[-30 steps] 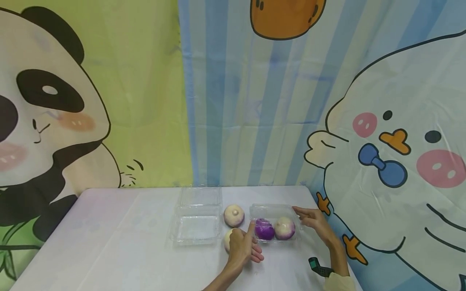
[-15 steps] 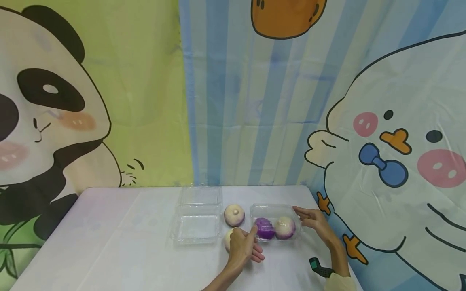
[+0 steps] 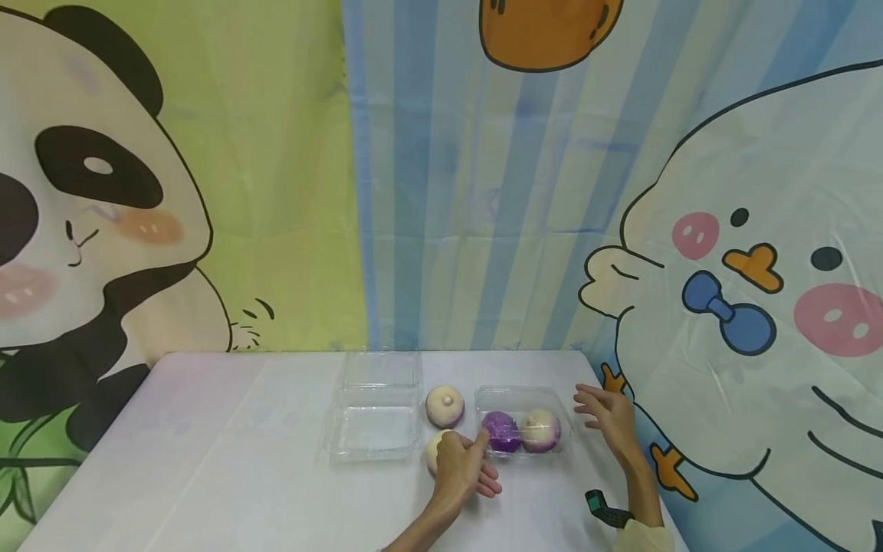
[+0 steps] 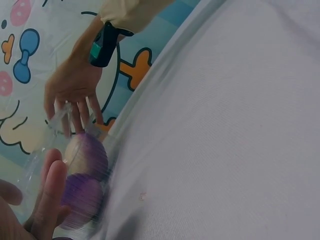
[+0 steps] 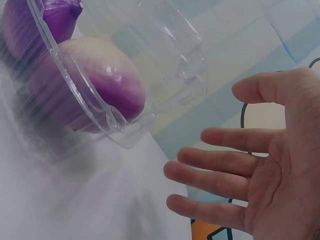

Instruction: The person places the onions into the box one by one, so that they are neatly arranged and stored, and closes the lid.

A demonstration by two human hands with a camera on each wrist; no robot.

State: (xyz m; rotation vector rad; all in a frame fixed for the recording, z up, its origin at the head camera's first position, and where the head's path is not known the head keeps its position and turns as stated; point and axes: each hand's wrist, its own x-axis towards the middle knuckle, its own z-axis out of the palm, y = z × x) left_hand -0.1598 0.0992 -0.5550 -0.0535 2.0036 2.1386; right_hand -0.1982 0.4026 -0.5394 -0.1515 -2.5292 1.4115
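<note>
A clear plastic box (image 3: 520, 400) at the right of the table holds a purple onion (image 3: 501, 432) and a white-and-purple one (image 3: 541, 431); its lid looks closed. The left hand (image 3: 458, 469) is at the box's left front corner, thumb near the wall, fingers extended. Just right of the box, the right hand (image 3: 614, 422) is raised with spread fingers. In the right wrist view a gap separates that hand (image 5: 240, 175) from the box (image 5: 120, 137). The left wrist view shows the left fingers (image 4: 52, 192) beside the box.
An empty clear box (image 3: 375, 433) lies with its lid up to the left. Between the boxes sit a pale onion (image 3: 444, 406) and another (image 3: 433, 452), partly behind the left hand. A patterned curtain (image 3: 276, 192) hangs behind the white table (image 3: 228, 460).
The right hand has come off the box's right side and moved a little to the right. The left thumb has shifted slightly down along the box's left side.
</note>
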